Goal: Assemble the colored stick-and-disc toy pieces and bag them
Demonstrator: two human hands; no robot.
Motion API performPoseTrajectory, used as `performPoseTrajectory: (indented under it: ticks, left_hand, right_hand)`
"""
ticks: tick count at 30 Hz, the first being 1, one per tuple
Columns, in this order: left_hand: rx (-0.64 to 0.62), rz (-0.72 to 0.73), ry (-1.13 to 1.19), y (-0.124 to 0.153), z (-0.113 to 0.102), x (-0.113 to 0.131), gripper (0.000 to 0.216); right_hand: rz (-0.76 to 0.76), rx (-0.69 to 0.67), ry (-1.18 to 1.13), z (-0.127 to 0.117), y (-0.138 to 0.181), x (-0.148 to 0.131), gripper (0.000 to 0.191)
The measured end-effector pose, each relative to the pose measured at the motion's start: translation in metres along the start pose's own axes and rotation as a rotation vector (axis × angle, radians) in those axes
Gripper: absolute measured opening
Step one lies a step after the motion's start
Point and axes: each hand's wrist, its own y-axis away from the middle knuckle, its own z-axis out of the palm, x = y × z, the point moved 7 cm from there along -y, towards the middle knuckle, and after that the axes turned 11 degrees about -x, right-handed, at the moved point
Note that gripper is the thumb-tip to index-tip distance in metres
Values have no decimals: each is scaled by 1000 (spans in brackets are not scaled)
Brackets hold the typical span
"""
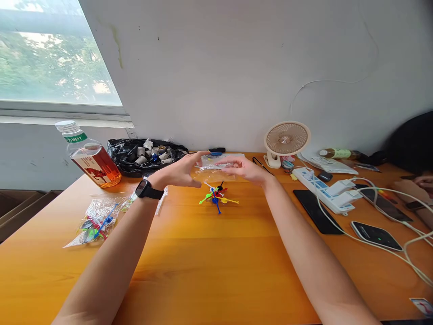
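A small cluster of coloured plastic sticks with round discs and arrow-like tips (215,198) lies on the wooden table (209,271), its pieces crossing one another in blue, green, yellow, red, black and white. My left hand (181,171), with a black watch on the wrist, hovers at the left above and behind the cluster, fingers stretched out and thumb apart. On the other side my right hand (248,170) is held with fingers extended toward the left. Neither hand holds anything. Behind the cluster, partly hidden by my fingers, are clear plastic bags (221,160).
At left stand a tea bottle (96,164) and a black bag of cardboard rolls (123,155); a clear packet of coloured pieces (98,223) lies nearer. At right are a clip fan (287,140), a power strip (321,189), phones (377,234) and cables. Another person's hand (424,181) shows at the edge.
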Motion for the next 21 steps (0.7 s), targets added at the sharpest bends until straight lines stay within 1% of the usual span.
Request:
performPoseTrajectory:
  ticks: [3,5,8,10,12,16,18,21]
  left_hand:
    - [-20,18,-42,-2,2,6,104]
    - [-25,29,-62,-2,3,9,102]
    - [-19,2,-101,-3,4,9,100]
    - [5,-23,-146,-4,5,8,99]
    - [40,-30,-205,-6,5,10,99]
    - [95,-6,-306,-10,9,19,101]
    - [97,3,-326,-12,13,20,105]
    - [84,0,-326,-14,18,16,109]
  right_hand:
    - [-54,-43,14,1,2,-5,47]
    - [-56,-63,-8,4,2,-6,55]
    - [-40,-88,-20,9,2,-5,65]
    - [-54,-96,-27,11,2,-6,68]
    - [-70,-95,-41,12,2,-7,68]
    - [-23,-95,-75,13,2,-6,67]
    - [-13,-95,-97,14,2,-6,64]
    - [-26,-58,-140,12,2,-7,55]
